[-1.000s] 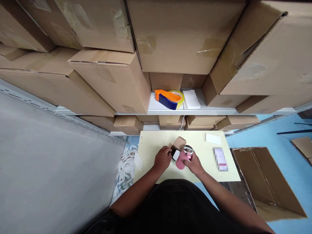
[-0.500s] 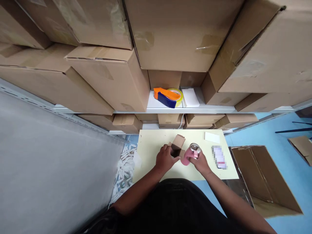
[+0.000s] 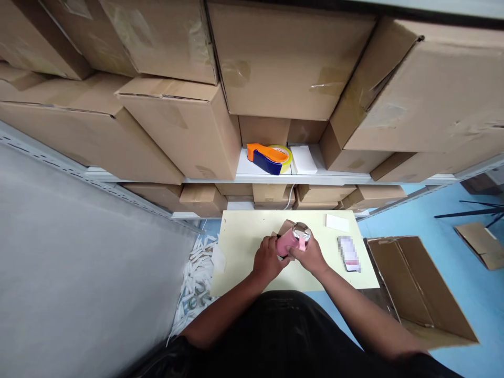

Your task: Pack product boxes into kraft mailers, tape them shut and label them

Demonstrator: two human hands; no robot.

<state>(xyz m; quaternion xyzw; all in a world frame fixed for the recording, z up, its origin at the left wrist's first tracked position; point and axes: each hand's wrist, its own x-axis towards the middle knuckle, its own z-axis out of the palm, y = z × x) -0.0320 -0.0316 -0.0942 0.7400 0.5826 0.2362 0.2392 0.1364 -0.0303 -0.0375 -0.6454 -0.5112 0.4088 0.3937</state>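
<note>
My right hand [image 3: 312, 256] is closed round a pink bottle [image 3: 286, 243] with a shiny silver lid and a small pink strap. The bottle is tilted, its lower end at the mouth of a small brown cardboard box [image 3: 286, 227]. My left hand [image 3: 268, 258] grips that box from the left, the fingers curled over its side. Most of the box is hidden behind the bottle and my hands; one raised flap shows behind the bottle. Whether the bottle's base is inside the box, I cannot tell.
Both hands are over a pale yellow table [image 3: 240, 231]. A phone [image 3: 349, 254] and a white card [image 3: 337, 222] lie to the right. An orange and blue tape dispenser [image 3: 268, 158] sits on the shelf among cardboard boxes. A large open carton [image 3: 421, 283] stands right, paper strips [image 3: 192, 273] left.
My right hand has brought the pink bottle leftward from beside the small box to over its opening. My left hand has kept its grip on the box. The view has shifted slightly.
</note>
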